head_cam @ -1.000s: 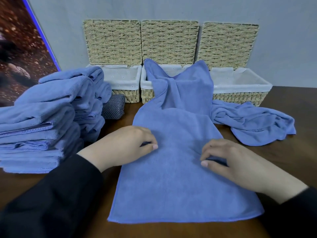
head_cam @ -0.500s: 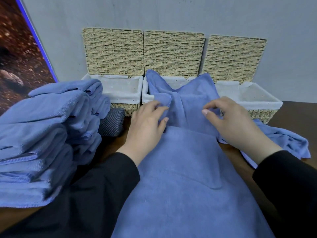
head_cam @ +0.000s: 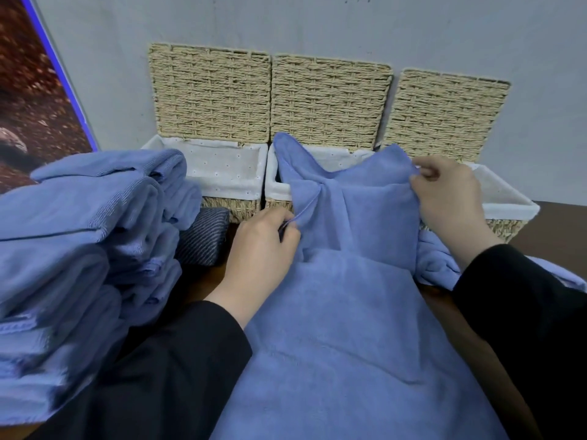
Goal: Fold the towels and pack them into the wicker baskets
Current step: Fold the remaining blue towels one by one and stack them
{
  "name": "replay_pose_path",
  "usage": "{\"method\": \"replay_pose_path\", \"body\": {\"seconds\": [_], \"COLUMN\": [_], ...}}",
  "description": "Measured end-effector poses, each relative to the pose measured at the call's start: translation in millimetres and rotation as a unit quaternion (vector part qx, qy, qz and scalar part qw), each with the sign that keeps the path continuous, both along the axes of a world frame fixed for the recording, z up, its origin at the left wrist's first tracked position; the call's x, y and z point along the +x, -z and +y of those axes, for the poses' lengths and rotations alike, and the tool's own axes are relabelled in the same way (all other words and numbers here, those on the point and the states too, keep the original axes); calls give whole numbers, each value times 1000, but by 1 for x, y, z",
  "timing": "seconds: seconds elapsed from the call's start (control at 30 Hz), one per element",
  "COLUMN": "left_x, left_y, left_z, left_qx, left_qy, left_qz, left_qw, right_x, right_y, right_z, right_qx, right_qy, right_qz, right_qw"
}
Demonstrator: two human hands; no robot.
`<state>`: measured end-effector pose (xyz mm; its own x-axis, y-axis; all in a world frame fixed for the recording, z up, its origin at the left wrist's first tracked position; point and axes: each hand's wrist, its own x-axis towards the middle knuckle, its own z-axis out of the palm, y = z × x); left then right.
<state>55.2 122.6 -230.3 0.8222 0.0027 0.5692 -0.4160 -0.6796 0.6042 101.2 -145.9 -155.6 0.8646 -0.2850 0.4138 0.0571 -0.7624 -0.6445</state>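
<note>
A large blue towel (head_cam: 343,328) lies spread on the dark table in front of me, its far end draped over the middle wicker basket (head_cam: 279,188). My left hand (head_cam: 263,246) pinches the towel's left edge near the basket front. My right hand (head_cam: 448,195) pinches the far right corner above the basket rim. Three wicker baskets with white liners stand against the wall with their lids up: the left basket (head_cam: 222,173), the middle one, and the right basket (head_cam: 505,201).
A tall stack of blue towels (head_cam: 79,249) fills the table's left side. A dark grey striped cloth (head_cam: 203,236) lies between the stack and the left basket. Another crumpled blue towel (head_cam: 438,265) lies to the right, under my right arm. A poster leans at far left.
Both hands have moved from the towel's middle to its far end. They now pinch its left edge and right corner at the middle basket. The view has leaned forward.
</note>
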Motion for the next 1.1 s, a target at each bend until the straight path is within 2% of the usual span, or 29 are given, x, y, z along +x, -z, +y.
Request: {"method": "replay_pose_path", "body": {"seconds": [0.1, 0.17, 0.27, 0.4, 0.47, 0.53, 0.63, 0.73, 0.8, 0.93, 1.0, 1.1], "left_x": [-11, -17, -24, -24, -21, -20, -19, -21, -23, -34, -38, -36], "left_y": [-14, -19, -23, -7, 2, 5, 4, 1, -2, -3, -8, -19], "left_z": [1, 0, -12, -28, -29, -28, -29, -30, -31, -34, -34, -31], "left_qx": [-43, -42, 34, 150, 189, 198, 170, 128, 106, 107, 86, 95], "left_qy": [-26, -15, 66, 172, 201, 204, 210, 220, 244, 306, 277, 214], "left_qz": [-57, -105, -136, -84, -74, -57, -28, -35, -45, -40, -76, -135], "left_qw": [997, 993, 988, 970, 958, 957, 962, 966, 963, 945, 954, 963], "right_x": [-37, -69, -109, -130, -131, -130, -122, -113, -112, -118, -118, -124], "right_y": [-17, -17, 5, 39, 47, 51, 56, 56, 51, 45, 44, 39], "right_z": [14, 23, 38, 42, 42, 45, 49, 45, 44, 45, 44, 46], "right_qx": [89, 80, 63, 13, 38, 81, 194, 208, 237, 337, 285, 104], "right_qy": [-89, -157, -276, -360, -364, -320, -198, -114, -117, -197, -216, -247], "right_qz": [-60, -57, -20, 21, 33, 17, 20, 62, 93, 129, 113, 57], "right_qw": [990, 983, 959, 933, 930, 944, 961, 969, 960, 912, 927, 962]}}
